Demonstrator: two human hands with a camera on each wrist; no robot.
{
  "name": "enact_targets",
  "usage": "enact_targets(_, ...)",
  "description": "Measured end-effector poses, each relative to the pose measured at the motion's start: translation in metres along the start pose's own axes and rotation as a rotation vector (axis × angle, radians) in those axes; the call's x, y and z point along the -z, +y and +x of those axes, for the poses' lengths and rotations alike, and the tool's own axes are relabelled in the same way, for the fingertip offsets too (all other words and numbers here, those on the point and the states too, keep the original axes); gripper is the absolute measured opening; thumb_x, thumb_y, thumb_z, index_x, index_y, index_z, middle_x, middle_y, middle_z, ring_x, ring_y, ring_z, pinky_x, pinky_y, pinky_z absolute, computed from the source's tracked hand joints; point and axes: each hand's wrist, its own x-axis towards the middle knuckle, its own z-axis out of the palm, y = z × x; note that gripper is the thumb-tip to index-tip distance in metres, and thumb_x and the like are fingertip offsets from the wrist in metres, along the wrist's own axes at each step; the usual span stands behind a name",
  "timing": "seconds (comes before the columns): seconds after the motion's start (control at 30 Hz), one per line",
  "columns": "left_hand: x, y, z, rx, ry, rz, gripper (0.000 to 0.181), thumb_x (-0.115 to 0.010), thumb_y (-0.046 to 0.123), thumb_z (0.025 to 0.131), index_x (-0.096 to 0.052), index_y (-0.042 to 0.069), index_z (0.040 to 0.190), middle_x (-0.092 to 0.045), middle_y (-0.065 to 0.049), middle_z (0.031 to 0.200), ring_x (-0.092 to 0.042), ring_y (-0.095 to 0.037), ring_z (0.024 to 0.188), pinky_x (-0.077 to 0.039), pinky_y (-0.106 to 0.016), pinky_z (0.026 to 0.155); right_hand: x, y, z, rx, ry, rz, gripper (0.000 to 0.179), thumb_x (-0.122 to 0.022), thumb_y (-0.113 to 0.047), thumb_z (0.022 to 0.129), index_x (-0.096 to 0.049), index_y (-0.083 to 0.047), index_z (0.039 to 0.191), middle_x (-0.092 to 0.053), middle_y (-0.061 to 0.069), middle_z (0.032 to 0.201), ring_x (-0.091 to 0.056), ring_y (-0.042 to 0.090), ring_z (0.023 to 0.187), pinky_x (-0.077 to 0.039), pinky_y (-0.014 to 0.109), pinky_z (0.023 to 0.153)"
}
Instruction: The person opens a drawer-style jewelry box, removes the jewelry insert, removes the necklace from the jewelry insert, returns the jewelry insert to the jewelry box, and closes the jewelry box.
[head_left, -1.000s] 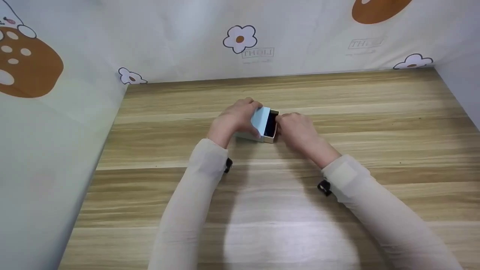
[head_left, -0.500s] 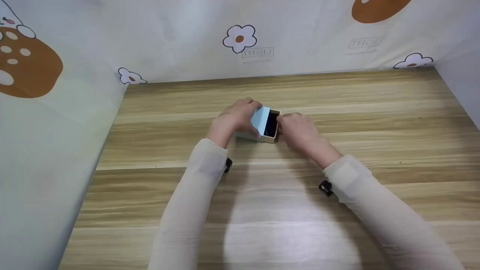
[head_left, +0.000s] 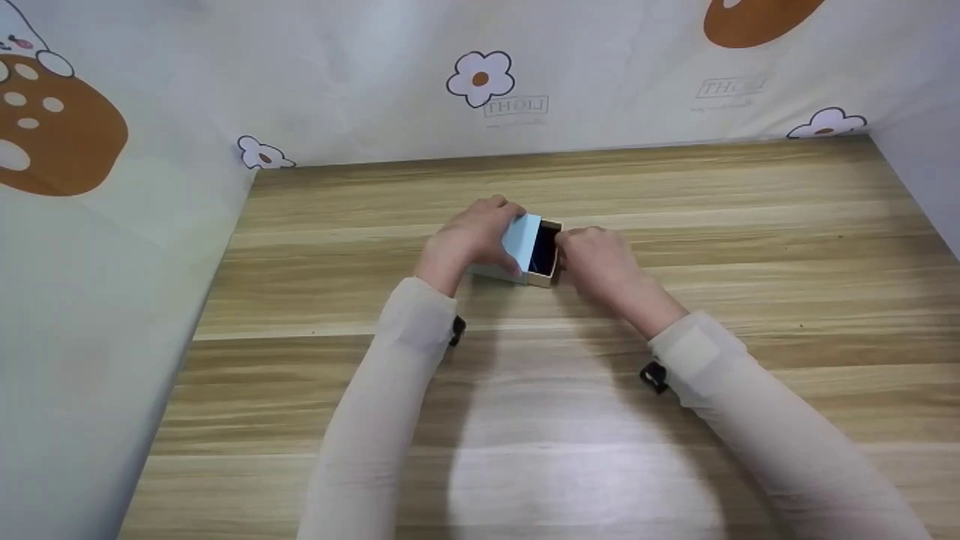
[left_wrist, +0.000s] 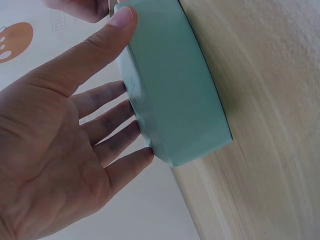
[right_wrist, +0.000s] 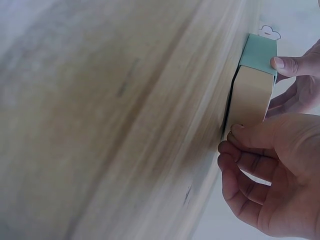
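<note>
Box sleeve (head_left: 527, 234), pale blue-green: laid on the wood-grain surface (head_left: 337, 225), held by the left hand (head_left: 469, 234); the grip is spread across its width, thumb at the near edge, fingers towards the far side. Inner tray (right_wrist: 250, 95), tan, dark inside: partly exposed at the sleeve's right end, placed immediately left of the right hand (head_left: 596, 255), by which its end wall is pinched, grip nearly closed. Long axis: aligned roughly left to right, between both grips; the exposed tray end is set nearer the right.
</note>
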Motion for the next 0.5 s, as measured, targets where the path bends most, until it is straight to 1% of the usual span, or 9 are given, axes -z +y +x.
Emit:
enact_targets(0.2, 0.0000, 0.0000, -0.0001, 0.003, -0.001, 0.009, 0.089, -0.088, 0.029, 0.076, -0.041, 0.014, 0.150, -0.046, -0.007, 0.146, -0.043, -0.024, 0.129, -0.040, -0.041, 0.111, -0.0012, 0.0015, -0.0001, -0.002, 0.002, -0.006, 0.012, -0.062, -0.012, 0.095, -0.068, -0.002, 0.092, -0.073, 0.017, 0.090, -0.069, 0.038, 0.080, -0.055, 0.051, 0.064)
enact_targets(0.43, -0.0006, -0.0003, 0.0016, -0.017, -0.001, 0.051, 0.090, -0.088, 0.030, 0.076, -0.041, 0.012, 0.150, -0.047, -0.009, 0.144, -0.044, -0.026, 0.130, -0.041, -0.040, 0.110, -0.0014, 0.0037, -0.0027, 0.006, 0.010, 0.016, 0.013, -0.063, -0.013, 0.095, -0.067, -0.003, 0.088, -0.073, 0.016, 0.089, -0.069, 0.037, 0.080, -0.055, 0.051, 0.065)
enact_targets(0.5, -0.0006, 0.0000, 0.0020, -0.013, 0.000, 0.043, 0.090, -0.088, 0.029, 0.076, -0.041, 0.012, 0.150, -0.047, -0.009, 0.144, -0.044, -0.026, 0.130, -0.041, -0.040, 0.111, -0.0011, 0.0043, -0.0030, 0.010, 0.016, 0.018, 0.013, -0.064, -0.013, 0.095, -0.067, -0.003, 0.087, -0.073, 0.016, 0.088, -0.069, 0.037, 0.079, -0.055, 0.051, 0.065)
